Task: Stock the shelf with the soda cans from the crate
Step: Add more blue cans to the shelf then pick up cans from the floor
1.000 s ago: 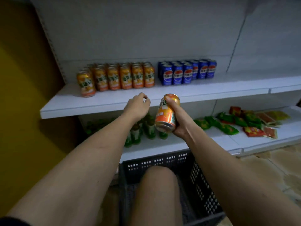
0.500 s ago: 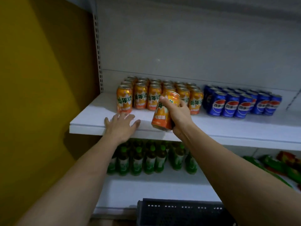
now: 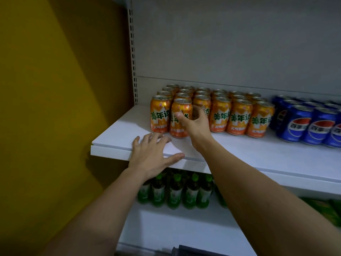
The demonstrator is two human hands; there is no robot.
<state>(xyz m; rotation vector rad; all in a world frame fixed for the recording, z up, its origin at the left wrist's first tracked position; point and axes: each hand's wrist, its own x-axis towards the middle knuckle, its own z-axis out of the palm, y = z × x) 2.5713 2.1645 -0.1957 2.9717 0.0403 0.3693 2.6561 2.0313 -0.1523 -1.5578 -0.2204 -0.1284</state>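
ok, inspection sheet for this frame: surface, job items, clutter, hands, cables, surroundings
Surface: white shelf, bare at its left end and front edge.
Job's things: orange cans standing upright in rows; one front orange can stands slightly ahead of the row. Crate, only a dark corner shows at the bottom edge.
Clutter: blue cans right of the orange ones; green bottles on the shelf below.
Hands: left hand rests flat on the shelf's front edge; right hand curls round the front orange can.
Cables: nothing seen.
Surroundings: yellow wall at left, grey back panel, slotted upright.
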